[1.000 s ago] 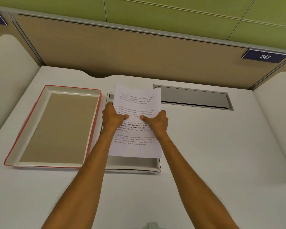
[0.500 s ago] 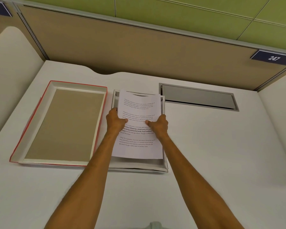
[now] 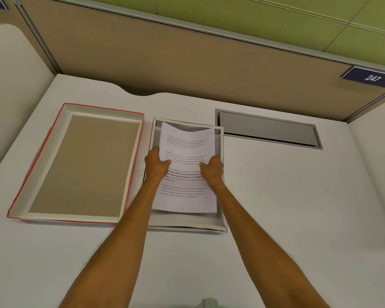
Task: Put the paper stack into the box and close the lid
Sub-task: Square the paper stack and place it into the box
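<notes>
**Two hands on the paper, box right underneath**

Head cam: left hand (image 3: 157, 166) and right hand (image 3: 212, 168) pinch the paper stack (image 3: 187, 150) mid-sides, long axis pointing away, directly over the box (image 3: 188, 225). Lid (image 3: 76, 215) sits beside the left hand.

Count: 1 paper stack (image 3: 186, 167), 1 open box (image 3: 187, 223), 1 lid (image 3: 76, 165) w/ red edge, 2 hands, left (image 3: 157, 163) + right (image 3: 212, 168), 1 desk (image 3: 276, 207), 1 cable hatch (image 3: 268, 130), 1 "247" plate (image 3: 370, 77).
</notes>
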Motion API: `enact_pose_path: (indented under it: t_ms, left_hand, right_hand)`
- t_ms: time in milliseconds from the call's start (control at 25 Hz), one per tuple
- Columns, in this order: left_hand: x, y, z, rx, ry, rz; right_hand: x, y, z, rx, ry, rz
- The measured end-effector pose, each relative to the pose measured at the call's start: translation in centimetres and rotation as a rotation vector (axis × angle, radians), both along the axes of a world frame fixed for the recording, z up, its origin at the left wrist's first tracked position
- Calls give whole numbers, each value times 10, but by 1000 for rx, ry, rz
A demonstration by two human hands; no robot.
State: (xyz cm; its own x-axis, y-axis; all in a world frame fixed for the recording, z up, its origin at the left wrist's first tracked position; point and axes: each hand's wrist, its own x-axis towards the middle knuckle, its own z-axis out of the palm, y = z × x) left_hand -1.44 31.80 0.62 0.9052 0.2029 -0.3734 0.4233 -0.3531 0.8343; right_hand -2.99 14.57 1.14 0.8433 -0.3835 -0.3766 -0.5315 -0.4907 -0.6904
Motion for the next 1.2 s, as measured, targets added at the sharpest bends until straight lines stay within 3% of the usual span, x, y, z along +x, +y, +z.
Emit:
enact_pose_path:
  t_ms: [520, 800, 1000, 1200]
  left_hand:
    - [-2, -3, -7, 72, 37, 4]
    - [-18, -4, -8, 86, -45, 133]
    - [-26, 1, -10, 101, -95, 91]
    - [-19, 7, -9, 72, -25, 34]
  right_hand:
    - [3, -9, -10, -1, 59, 7]
    - [-5, -1, -17, 19, 4, -84]
    - [-14, 1, -17, 13, -90, -114]
    - [-17, -11, -8, 113, -77, -122]
